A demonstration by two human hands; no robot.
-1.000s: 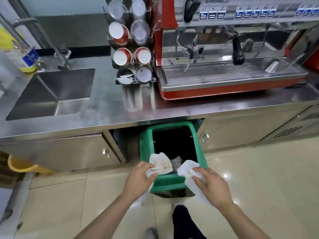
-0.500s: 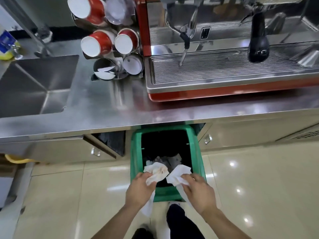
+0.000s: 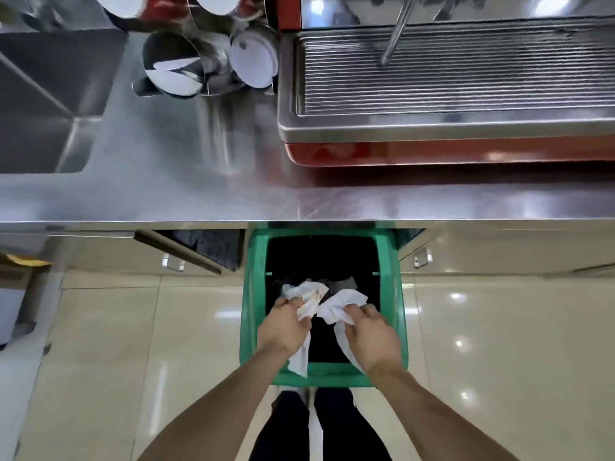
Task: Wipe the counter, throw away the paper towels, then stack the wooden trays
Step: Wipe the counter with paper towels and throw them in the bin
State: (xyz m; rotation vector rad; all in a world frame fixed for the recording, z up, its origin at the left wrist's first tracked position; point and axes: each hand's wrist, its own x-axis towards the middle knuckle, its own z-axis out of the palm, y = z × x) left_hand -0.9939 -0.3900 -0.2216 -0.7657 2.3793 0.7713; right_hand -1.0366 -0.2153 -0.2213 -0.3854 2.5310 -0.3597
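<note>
Hands (image 3: 327, 329) around crumpled, stained paper towels (image 3: 324, 299)

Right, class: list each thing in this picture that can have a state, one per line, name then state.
Left hand, shut on the stained paper towel.
Right hand, shut on the white paper towel.
Green bin, open, pulled out from under the counter, rubbish inside.
Counter, bare and shiny along its front.
Cabinet door, ajar.
Sink, no water seen.

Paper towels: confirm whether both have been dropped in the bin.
No, each hand, left and right, grips a paper towel over the green bin.
</note>
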